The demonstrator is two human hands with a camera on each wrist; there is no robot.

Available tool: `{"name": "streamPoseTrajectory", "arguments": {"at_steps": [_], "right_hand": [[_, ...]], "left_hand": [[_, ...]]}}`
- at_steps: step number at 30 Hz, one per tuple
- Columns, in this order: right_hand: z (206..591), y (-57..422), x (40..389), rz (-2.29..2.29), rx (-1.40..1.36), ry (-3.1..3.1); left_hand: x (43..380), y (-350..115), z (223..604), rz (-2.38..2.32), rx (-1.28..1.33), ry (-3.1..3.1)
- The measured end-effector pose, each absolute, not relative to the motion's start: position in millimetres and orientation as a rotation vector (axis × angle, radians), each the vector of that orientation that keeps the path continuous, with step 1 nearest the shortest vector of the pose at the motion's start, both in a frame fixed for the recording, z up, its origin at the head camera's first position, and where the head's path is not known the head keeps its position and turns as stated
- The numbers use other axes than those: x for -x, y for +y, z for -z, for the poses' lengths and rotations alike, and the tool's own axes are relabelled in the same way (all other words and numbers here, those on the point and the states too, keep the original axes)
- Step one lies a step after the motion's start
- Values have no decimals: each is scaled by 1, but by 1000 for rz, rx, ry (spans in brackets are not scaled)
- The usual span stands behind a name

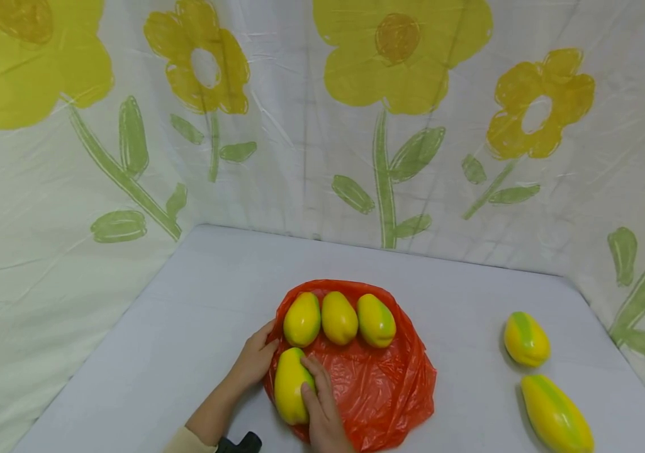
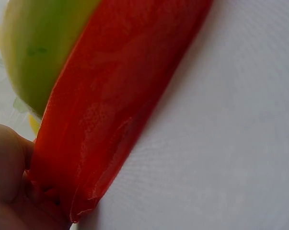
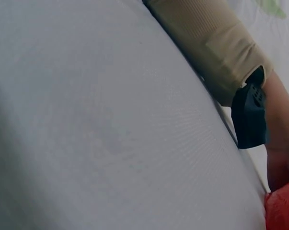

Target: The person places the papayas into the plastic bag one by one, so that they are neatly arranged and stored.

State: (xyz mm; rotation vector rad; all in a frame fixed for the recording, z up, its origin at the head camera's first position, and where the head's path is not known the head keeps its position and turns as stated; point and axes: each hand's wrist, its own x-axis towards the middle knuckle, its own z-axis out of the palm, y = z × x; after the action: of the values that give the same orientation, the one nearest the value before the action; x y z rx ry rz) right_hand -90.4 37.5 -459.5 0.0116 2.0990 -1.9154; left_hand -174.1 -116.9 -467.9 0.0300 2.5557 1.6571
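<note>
A red plastic bag (image 1: 356,384) lies spread with its rim raised. Three yellow-green papayas, among them the middle papaya (image 1: 339,318), stand in a row along its far side. My right hand (image 1: 325,402) holds another papaya (image 1: 291,385) at the bag's near left, fingers and thumb around its right side. At the left rim, my left hand (image 1: 255,357) grips the bag's edge. The left wrist view shows that hand (image 2: 7,177) at one end of the red bag wall (image 2: 106,100), with a green fruit side behind it.
To the right of the bag, a shorter papaya (image 1: 527,340) and a longer papaya (image 1: 557,413) lie on the white table (image 1: 469,302). A flower-printed curtain (image 1: 288,157) hangs behind the table. A black wrist device (image 3: 249,115) sits by the beige sleeve (image 3: 216,43).
</note>
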Motion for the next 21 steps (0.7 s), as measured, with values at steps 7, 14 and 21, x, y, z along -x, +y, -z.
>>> {"name": "streamPoseTrajectory", "arguments": {"at_steps": [7, 14, 21], "right_hand": [[458, 36, 88, 1927, -37, 2099], [459, 36, 89, 1934, -54, 2097], [462, 36, 92, 1955, -52, 2105]], "left_hand": [[173, -117, 467, -1662, -44, 2560], [174, -118, 468, -1668, -35, 2548], [175, -118, 469, -1662, -46, 2552]]}}
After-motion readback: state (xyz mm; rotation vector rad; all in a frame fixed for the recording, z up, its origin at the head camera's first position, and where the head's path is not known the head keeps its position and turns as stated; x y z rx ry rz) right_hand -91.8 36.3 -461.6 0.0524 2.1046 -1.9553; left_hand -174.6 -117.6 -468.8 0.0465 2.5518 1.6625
